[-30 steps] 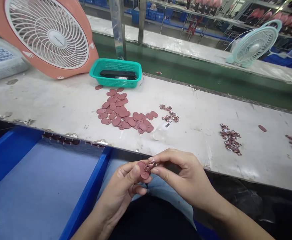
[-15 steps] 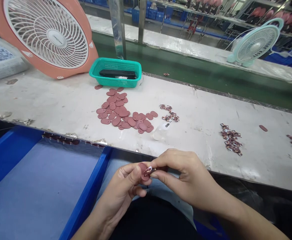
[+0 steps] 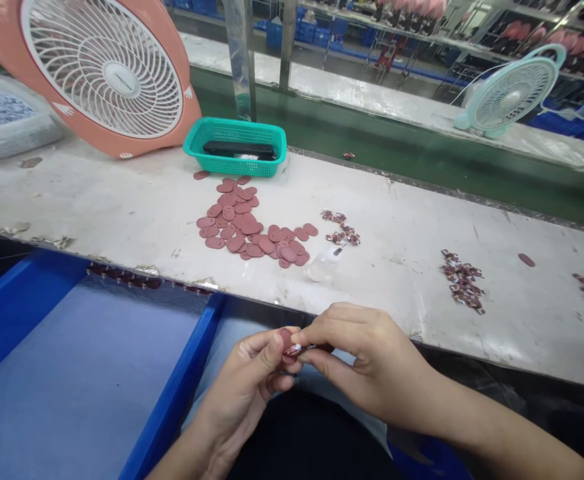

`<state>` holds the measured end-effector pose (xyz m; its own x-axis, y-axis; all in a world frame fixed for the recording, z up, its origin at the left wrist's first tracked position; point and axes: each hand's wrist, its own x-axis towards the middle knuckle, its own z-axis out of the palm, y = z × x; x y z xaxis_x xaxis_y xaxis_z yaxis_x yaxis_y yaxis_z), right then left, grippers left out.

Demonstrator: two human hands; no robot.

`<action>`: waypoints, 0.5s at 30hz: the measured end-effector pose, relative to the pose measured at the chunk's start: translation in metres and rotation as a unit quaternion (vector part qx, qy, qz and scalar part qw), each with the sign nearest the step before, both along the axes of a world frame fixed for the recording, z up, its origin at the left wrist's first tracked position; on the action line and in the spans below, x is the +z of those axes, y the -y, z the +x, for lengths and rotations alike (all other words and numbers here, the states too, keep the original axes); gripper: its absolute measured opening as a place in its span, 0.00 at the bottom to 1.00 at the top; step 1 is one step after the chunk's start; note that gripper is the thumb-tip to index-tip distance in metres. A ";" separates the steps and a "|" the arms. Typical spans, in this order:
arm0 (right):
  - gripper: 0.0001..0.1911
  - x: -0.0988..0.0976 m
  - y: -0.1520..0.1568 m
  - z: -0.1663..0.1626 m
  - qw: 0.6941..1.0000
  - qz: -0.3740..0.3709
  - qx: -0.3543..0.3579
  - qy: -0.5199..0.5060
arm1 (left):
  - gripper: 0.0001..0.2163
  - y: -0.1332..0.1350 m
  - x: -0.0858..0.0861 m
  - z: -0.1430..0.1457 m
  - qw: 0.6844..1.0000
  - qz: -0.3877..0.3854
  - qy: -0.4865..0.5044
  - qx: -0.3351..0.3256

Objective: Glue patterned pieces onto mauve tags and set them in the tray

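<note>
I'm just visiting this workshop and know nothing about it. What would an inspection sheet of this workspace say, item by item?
Surface: worn, scuffed white workbench.
Job's things: pile of oval reddish pads; heaps of small patterned pieces.
Clutter: teal basket holding a black object; small clear bottle.
Grippers: none, bare hands. Left hand holds an oval pad; right hand pinches a small patterned piece at it with its fingers.
Cables: thin white cord by the mint fan.
Surroundings: peach fan, blue tray, green belt, shelves.
</note>
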<state>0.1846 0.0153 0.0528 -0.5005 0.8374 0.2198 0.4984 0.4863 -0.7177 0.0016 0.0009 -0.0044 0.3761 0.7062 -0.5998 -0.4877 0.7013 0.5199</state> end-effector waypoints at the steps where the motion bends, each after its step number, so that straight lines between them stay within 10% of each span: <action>1: 0.06 -0.001 0.000 0.000 1.000 0.002 0.002 0.001 | 0.15 0.000 0.000 0.000 1.000 -0.003 -0.001 0.001; 15: 0.06 -0.007 0.001 -0.007 1.000 0.000 0.012 -0.001 | 0.15 0.001 -0.002 -0.002 1.000 -0.014 0.015 0.021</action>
